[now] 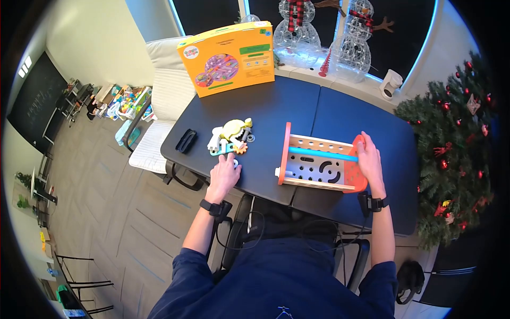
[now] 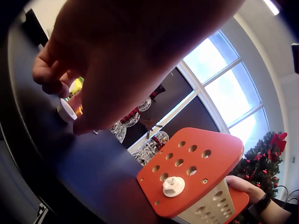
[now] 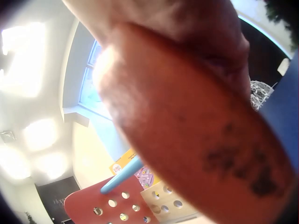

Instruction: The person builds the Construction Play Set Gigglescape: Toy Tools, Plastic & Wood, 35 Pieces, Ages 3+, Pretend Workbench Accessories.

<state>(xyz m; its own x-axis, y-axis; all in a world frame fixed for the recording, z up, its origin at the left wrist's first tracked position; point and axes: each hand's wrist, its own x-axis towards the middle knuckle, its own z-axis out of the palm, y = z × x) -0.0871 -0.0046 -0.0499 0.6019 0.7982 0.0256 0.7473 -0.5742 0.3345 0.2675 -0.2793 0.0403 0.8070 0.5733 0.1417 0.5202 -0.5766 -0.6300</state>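
At the near side of a pile of toy parts (image 1: 234, 130), my left hand (image 1: 224, 174) pinches a small white round piece (image 2: 66, 111) between thumb and fingers, close to the tabletop. My right hand (image 1: 370, 162) grips the right orange end panel (image 1: 357, 169) of a wooden toy toolbox, which has holed sides and a blue bar (image 1: 323, 154). The left end panel (image 2: 198, 158) carries a white fastener (image 2: 174, 186). In the right wrist view, the near orange panel (image 3: 187, 126) covers much of the right hand.
A yellow box (image 1: 234, 61) stands at the back of the dark table (image 1: 265, 111). A black case (image 1: 186, 141) lies at the left edge. Beyond the table are a cream chair (image 1: 154, 141), wire snowmen (image 1: 356, 42) by the window and a decorated tree (image 1: 451, 143) to the right.
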